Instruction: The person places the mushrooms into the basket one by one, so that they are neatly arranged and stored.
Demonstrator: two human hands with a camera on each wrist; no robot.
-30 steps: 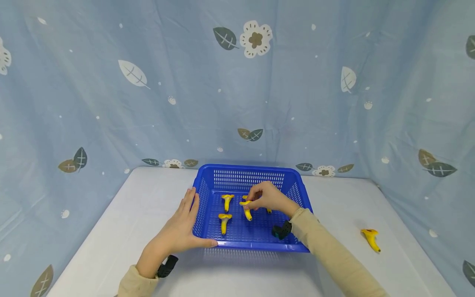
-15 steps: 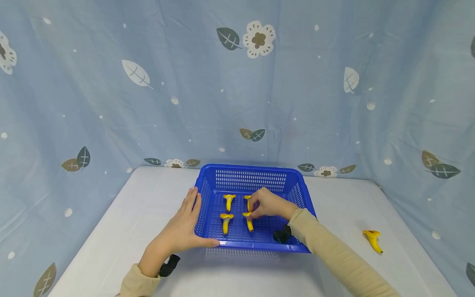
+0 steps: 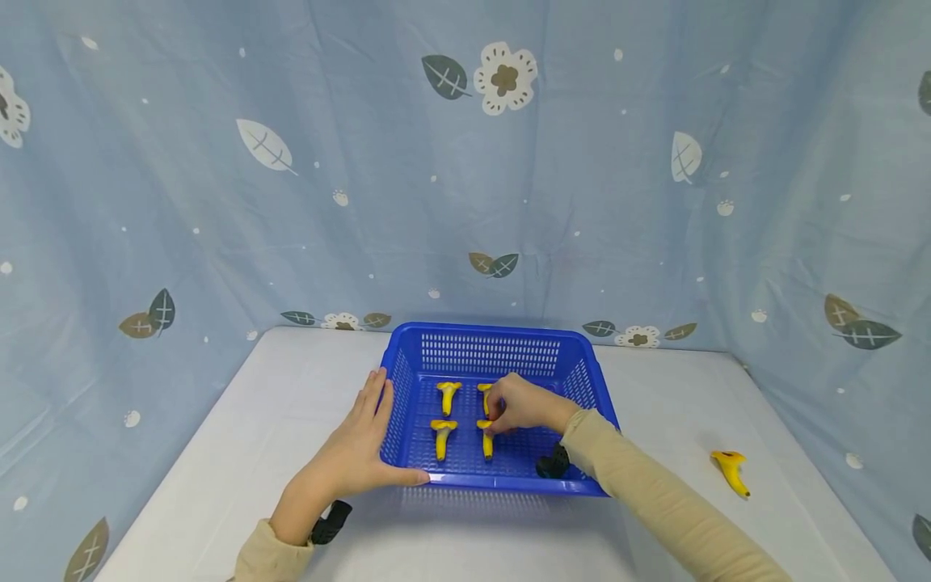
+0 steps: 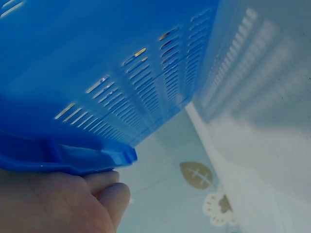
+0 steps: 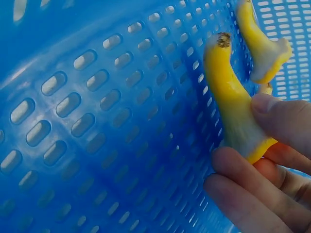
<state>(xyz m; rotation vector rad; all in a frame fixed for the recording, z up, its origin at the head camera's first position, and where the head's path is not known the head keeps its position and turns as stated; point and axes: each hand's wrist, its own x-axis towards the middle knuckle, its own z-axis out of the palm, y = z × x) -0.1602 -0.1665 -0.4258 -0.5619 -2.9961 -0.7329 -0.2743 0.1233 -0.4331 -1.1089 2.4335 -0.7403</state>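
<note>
My right hand (image 3: 525, 404) pinches a yellow chanterelle mushroom (image 3: 488, 444) by its flared cap, down in the blue basket (image 3: 502, 483). In the right wrist view, thumb and fingers meet at the cap of this mushroom (image 5: 228, 92), and its stem points away. Behind it lies another mushroom (image 5: 260, 48). To the left in the basket are a front mushroom (image 3: 441, 440) and a back mushroom (image 3: 448, 398). A further mushroom (image 3: 484, 391) is partly covered by my right hand. My left hand (image 3: 347, 453) rests against the basket's left rim, fingers straight, thumb on the front rim.
A lone mushroom (image 3: 730, 472) lies on the white table (image 3: 676, 420) to the right of the basket. A blue patterned curtain (image 3: 465, 202) hangs behind the table and along its sides.
My right hand has lowered the mushroom towards the basket's front, in line with the front left one. A yellow piece seen below the hand earlier is now hidden. The left hand keeps its place.
</note>
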